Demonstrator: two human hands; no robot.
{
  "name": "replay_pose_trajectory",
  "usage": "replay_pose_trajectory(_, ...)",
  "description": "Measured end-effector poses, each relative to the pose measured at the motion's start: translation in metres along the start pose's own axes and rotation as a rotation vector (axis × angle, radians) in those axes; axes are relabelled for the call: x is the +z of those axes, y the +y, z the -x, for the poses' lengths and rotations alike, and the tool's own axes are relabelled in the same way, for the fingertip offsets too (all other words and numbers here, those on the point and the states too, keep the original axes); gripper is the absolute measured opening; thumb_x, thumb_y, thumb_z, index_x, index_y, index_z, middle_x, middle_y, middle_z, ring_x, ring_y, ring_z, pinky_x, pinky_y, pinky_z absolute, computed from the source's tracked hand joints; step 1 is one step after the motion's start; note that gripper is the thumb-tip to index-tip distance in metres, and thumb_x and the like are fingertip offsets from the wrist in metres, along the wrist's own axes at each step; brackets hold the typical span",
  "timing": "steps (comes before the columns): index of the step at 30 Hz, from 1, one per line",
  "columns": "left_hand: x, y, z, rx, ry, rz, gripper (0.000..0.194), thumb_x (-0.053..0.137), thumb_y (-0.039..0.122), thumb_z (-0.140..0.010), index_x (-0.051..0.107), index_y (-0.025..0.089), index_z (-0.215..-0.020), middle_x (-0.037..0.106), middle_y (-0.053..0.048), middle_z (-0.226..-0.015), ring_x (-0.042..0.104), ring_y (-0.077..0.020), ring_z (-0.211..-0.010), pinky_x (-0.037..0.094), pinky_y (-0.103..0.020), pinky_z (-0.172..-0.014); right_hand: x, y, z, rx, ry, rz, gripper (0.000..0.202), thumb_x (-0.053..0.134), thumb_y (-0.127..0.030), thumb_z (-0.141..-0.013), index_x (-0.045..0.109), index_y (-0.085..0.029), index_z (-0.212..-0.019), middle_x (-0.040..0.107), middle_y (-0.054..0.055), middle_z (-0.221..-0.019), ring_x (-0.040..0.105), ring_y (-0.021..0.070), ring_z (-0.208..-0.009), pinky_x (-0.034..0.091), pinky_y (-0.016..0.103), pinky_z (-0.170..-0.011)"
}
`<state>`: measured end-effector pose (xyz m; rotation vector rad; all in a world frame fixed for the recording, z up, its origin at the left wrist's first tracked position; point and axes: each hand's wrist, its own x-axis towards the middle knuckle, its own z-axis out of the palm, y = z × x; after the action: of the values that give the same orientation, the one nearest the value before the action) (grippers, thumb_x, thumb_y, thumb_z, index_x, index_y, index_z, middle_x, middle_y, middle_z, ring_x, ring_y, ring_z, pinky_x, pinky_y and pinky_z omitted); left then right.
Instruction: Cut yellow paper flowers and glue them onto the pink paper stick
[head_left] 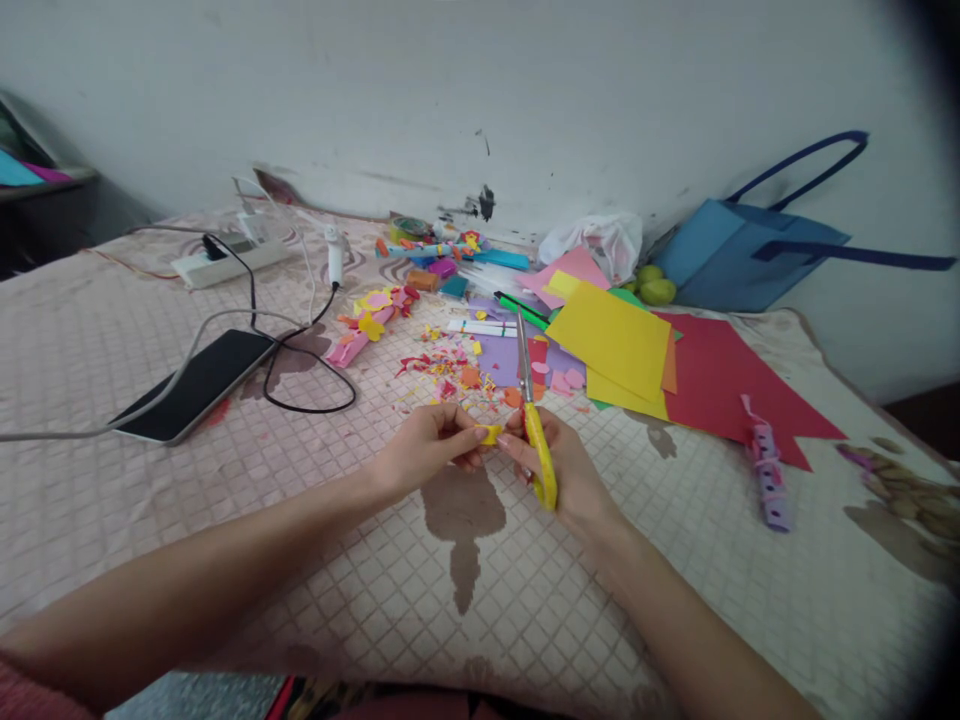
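Between thumb and fingers, my left hand (439, 437) pinches a small yellow paper piece (490, 434). My right hand (559, 460) holds yellow-handled scissors (541, 455), their blades pointing away from me toward the wall. The right thumb and fingertip also meet the right end of the yellow piece. Just beyond both hands lie many small paper scraps (450, 378) in red, pink, yellow and orange. A purple sheet (499, 358) lies under some of them, beside the scissor blades.
Yellow sheets (611, 340) and a large red sheet (720, 370) spread to the right, before a blue bag (739, 255). At left are a tablet-like black device (199, 385), cables and a power strip (225, 262). A decorated pink paper roll (367, 330) lies left of the scraps.
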<state>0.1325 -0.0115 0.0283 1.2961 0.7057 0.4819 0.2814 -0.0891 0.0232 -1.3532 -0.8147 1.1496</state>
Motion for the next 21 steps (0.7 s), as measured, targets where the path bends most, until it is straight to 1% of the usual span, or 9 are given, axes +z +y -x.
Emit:
replay_pose_trajectory(4,0.000,0.000,0.000,0.001,0.019,-0.014,0.022,0.067,0.030,-0.072,0.055,0.012,-0.069,0.060,0.001,-0.057,0.056,-0.0069,-0.051,0.045,-0.019,-0.053,0.002,-0.001,0.000,0.010,-0.016,0.001,0.036,0.076,-0.036,-0.057,0.050,-0.021,-0.077,0.050,-0.006,-0.061,0.038,0.0048,-0.040,0.031,0.020,-0.036)
replay_pose_trajectory(7,-0.001,-0.001,-0.001,-0.024,0.036,0.069,0.024,0.066,0.033,-0.073,0.054,0.012,-0.071,0.061,0.001,-0.059,0.056,-0.0070,-0.052,0.046,-0.020,-0.055,0.003,0.000,-0.001,-0.013,-0.010,0.008,0.036,0.076,-0.035,-0.058,0.051,-0.021,-0.078,0.051,-0.006,-0.065,0.039,0.0050,-0.041,0.031,0.020,-0.036)
replay_pose_trajectory(10,-0.002,-0.001,-0.002,-0.049,0.069,0.164,0.024,0.065,0.033,-0.075,0.052,0.013,-0.073,0.062,0.000,-0.063,0.057,-0.0069,-0.053,0.047,-0.020,-0.056,0.000,0.000,-0.001,-0.037,0.012,-0.003,0.033,0.075,-0.033,-0.059,0.050,-0.021,-0.078,0.050,-0.006,-0.064,0.039,0.0050,-0.042,0.033,0.020,-0.038)
replay_pose_trajectory(13,-0.003,-0.001,-0.004,-0.064,0.073,0.207,0.025,0.065,0.033,-0.075,0.050,0.013,-0.074,0.064,-0.002,-0.067,0.060,-0.0082,-0.058,0.048,-0.021,-0.059,-0.004,-0.003,-0.001,-0.039,0.021,-0.011,0.032,0.075,-0.030,-0.060,0.050,-0.021,-0.077,0.049,-0.006,-0.065,0.039,0.0045,-0.043,0.033,0.020,-0.038)
replay_pose_trajectory(17,-0.003,-0.001,-0.004,-0.029,0.075,0.199,0.026,0.067,0.031,-0.073,0.050,0.012,-0.070,0.064,-0.002,-0.066,0.060,-0.0077,-0.060,0.049,-0.021,-0.062,-0.007,-0.007,-0.001,-0.052,0.040,-0.031,0.032,0.076,-0.029,-0.058,0.051,-0.021,-0.077,0.048,-0.006,-0.066,0.040,0.0053,-0.045,0.034,0.020,-0.039)
replay_pose_trajectory(19,-0.003,-0.001,-0.004,-0.013,0.074,0.161,0.025,0.067,0.030,-0.073,0.049,0.012,-0.071,0.063,-0.001,-0.064,0.059,-0.0072,-0.058,0.048,-0.021,-0.061,-0.009,-0.008,-0.001,-0.052,0.046,-0.037,0.030,0.075,-0.029,-0.059,0.052,-0.020,-0.077,0.049,-0.006,-0.067,0.039,0.0049,-0.045,0.034,0.020,-0.039)
replay_pose_trajectory(21,-0.004,-0.001,-0.003,0.009,0.064,0.123,0.023,0.067,0.028,-0.073,0.049,0.013,-0.077,0.062,0.001,-0.063,0.058,-0.0073,-0.056,0.047,-0.020,-0.057,-0.011,-0.009,-0.001,-0.042,0.042,-0.035,0.029,0.074,-0.029,-0.060,0.052,-0.020,-0.077,0.050,-0.005,-0.069,0.039,0.0042,-0.044,0.033,0.020,-0.039)
